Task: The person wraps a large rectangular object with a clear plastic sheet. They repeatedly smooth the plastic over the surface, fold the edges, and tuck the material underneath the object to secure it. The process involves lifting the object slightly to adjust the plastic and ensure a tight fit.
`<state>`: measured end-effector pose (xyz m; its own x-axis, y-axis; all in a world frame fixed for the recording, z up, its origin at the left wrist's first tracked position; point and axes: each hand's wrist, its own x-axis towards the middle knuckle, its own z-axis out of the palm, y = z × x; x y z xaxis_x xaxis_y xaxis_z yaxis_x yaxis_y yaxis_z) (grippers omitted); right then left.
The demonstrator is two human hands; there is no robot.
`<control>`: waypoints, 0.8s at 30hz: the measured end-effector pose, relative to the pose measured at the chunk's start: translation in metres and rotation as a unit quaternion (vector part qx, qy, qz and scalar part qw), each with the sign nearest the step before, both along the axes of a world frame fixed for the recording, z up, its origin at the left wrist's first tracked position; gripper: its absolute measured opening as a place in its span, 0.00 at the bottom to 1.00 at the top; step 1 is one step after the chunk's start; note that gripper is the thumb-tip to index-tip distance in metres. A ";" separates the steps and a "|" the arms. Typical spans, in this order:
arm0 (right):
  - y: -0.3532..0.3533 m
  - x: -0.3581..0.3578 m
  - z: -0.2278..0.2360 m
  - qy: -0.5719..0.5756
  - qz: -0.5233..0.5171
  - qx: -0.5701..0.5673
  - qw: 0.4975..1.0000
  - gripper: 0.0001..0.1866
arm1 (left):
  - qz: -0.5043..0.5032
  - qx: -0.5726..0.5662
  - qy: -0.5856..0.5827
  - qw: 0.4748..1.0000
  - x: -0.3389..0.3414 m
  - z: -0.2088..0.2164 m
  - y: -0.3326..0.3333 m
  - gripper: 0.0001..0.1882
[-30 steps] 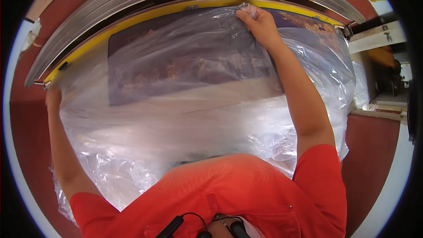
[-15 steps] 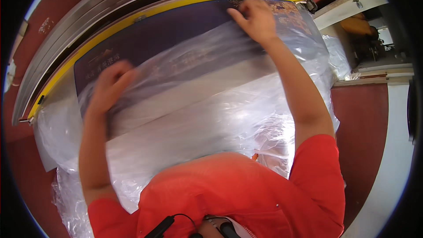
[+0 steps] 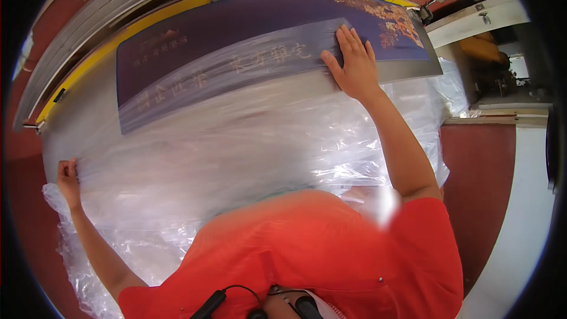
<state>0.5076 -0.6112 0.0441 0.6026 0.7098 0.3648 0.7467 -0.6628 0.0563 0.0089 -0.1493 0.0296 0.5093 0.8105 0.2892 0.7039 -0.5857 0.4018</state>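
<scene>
A dark purple printed panel (image 3: 195, 26) with light lettering and a golden tree design lies at the far side of the work surface. Clear plastic film (image 3: 236, 136) stretches over its near part and on toward my body. My right hand (image 3: 354, 68) rests flat on the film near the panel's right part, fingers extended. Far to the left, my left hand (image 3: 68, 183) is closed, pinching the film beside the grey sheet's left edge. Taut creases run across the film between the two hands.
A yellow strip (image 3: 171, 12) with small clips borders the far edge, in front of curved-looking metal rails (image 3: 88, 29). The grey sheet (image 3: 82, 106) extends left of the panel. Crumpled plastic (image 3: 77, 254) hangs at the near left. A white-framed opening (image 3: 472, 15) stands at the right.
My left hand has moved from over the panel down and left, drawing the film taut. My right hand has come down slightly and lies flat. More of the panel's lettering and tree shows.
</scene>
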 end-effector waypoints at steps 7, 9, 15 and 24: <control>0.014 0.062 0.019 0.129 -0.184 0.058 0.973 0.15 | -0.033 -0.262 -0.197 0.944 -0.054 0.021 0.022 0.08; 0.020 0.063 0.011 0.091 -0.201 0.075 0.972 0.12 | -0.018 -0.295 -0.254 0.921 -0.075 0.027 0.018 0.09; 0.034 0.064 -0.001 -0.007 -0.116 0.147 0.982 0.11 | 0.046 -0.352 -0.442 0.824 -0.023 0.050 0.008 0.12; 0.047 0.134 -0.010 0.198 -0.097 0.341 0.914 0.13 | 0.105 -0.031 -0.247 0.963 0.075 -0.026 0.161 0.17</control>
<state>0.6413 -0.5644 0.0339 0.8736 0.2641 0.4087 0.4835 -0.5651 -0.6684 0.0840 0.0117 0.0035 0.1446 0.9044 0.4014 0.5188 -0.4148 0.7475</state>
